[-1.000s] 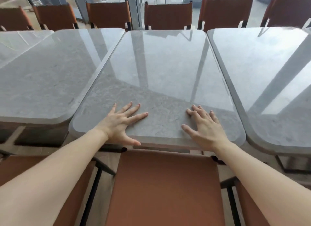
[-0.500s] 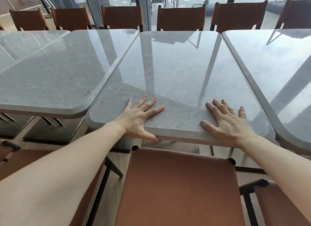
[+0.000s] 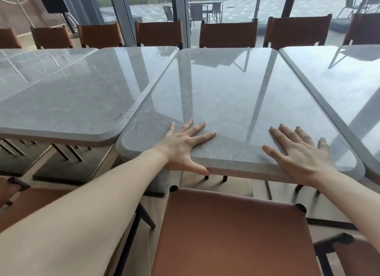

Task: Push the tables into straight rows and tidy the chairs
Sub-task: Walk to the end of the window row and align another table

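At twelve o'clock, straight ahead of me, sits the middle table (image 3: 236, 103), and both my palms are flat on its near end. My left hand (image 3: 183, 144) lies at about eleven, fingers straight and spread, thumb hooked under the table's edge. My right hand (image 3: 298, 152) lies at about one, fingers straight on the stone, grasping nothing.

Compared with a second ago, the table looks further from me and more of the far chairs (image 3: 228, 34) and window now show. Some of that may be my head lifting. Its near edge still juts toward me past the left table (image 3: 67, 103) at ten o'clock. The right table (image 3: 339, 78) at two sits just beside it.

Judgement: the row isn't straight yet, so more pushing is needed. The chair (image 3: 232, 234) at six waits untidied.
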`<move>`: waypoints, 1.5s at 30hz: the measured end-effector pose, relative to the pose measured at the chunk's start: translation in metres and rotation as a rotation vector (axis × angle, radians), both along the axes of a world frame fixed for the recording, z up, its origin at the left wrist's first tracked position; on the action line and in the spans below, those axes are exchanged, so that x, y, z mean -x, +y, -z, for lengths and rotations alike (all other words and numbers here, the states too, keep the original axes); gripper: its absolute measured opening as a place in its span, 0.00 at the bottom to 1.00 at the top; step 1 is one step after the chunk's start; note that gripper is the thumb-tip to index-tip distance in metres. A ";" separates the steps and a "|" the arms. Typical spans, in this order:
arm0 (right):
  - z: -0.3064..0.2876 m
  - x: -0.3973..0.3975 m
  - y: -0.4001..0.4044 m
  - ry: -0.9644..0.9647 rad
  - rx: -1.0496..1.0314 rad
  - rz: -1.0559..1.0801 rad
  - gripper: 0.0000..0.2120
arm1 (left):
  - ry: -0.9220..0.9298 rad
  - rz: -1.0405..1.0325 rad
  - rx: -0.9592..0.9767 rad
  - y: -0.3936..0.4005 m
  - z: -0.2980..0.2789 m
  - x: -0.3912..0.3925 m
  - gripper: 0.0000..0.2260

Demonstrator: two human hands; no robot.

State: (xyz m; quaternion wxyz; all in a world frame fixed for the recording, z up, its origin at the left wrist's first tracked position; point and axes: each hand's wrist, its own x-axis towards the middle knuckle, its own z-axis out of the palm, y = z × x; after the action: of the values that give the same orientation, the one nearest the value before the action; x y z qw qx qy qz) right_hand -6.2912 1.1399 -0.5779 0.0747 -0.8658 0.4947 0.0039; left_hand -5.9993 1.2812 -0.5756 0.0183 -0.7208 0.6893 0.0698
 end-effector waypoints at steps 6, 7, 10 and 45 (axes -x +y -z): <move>0.003 -0.002 -0.002 0.003 0.024 0.002 0.47 | 0.004 0.006 0.007 0.001 -0.002 0.001 0.49; 0.005 -0.002 -0.003 0.003 0.034 0.003 0.47 | 0.005 0.007 0.004 0.000 -0.002 0.000 0.49; 0.006 -0.001 -0.006 0.022 0.058 0.000 0.45 | -0.001 0.008 -0.013 -0.001 -0.002 0.000 0.49; 0.002 -0.009 -0.024 -0.042 0.057 -0.032 0.37 | -0.023 0.003 -0.051 -0.018 -0.007 -0.005 0.49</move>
State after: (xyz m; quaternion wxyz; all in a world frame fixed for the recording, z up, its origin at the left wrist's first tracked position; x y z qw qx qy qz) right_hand -6.2825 1.1160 -0.5799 0.0605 -0.8753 0.4789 -0.0273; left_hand -5.9941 1.2629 -0.5687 0.0444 -0.7197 0.6883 0.0790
